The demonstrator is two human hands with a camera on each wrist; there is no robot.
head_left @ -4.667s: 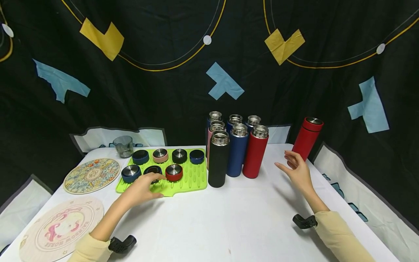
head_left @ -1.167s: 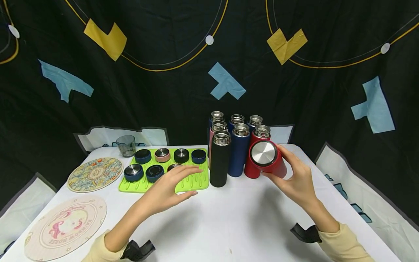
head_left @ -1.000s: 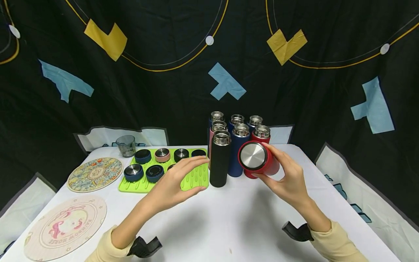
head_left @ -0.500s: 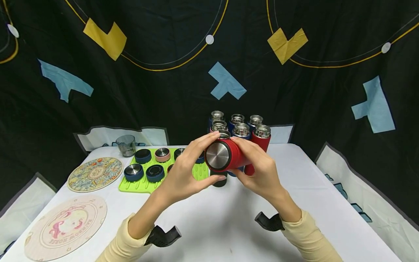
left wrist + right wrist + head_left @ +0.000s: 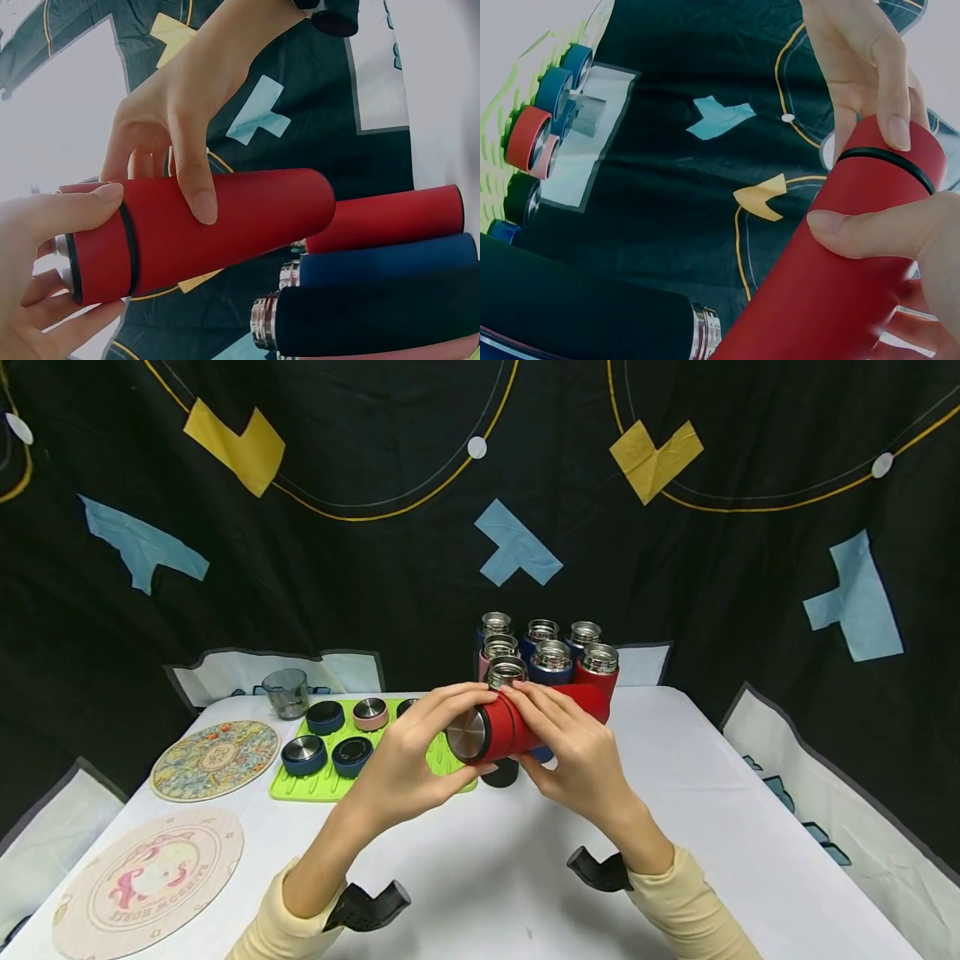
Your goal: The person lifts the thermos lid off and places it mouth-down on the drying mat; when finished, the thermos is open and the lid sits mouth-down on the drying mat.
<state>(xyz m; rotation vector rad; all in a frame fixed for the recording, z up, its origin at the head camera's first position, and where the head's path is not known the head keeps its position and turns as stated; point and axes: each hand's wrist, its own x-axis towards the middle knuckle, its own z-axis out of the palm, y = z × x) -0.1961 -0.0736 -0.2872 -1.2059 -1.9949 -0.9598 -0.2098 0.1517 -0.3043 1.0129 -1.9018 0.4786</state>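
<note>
A red thermos [image 5: 587,700] is held up off the table, tilted nearly sideways, with its steel-topped lid end towards the left. My left hand [image 5: 412,747] grips the red lid [image 5: 101,255], thumb on one side and fingers on the other. Around the body just past the black ring, my right hand [image 5: 573,747] holds on with thumb and fingers. In the right wrist view the lid [image 5: 889,169] sits against the body, the ring between them. Behind the hands stand several uncapped bottles, among them a black bottle [image 5: 375,315], a blue bottle [image 5: 390,259] and another red bottle [image 5: 397,219].
A green mat [image 5: 296,787] at the left bears several loose lids, such as a blue lid [image 5: 303,757] and a pink lid [image 5: 371,715]. A glass cup [image 5: 287,695] stands behind it. Two round mats, one patterned [image 5: 217,760] and one pink [image 5: 105,877], lie at the left edge.
The right hand has brought the red thermos from the right side to the middle. The left hand has left the green mat's area and taken hold of the lid; the thermos has swung more sideways.
</note>
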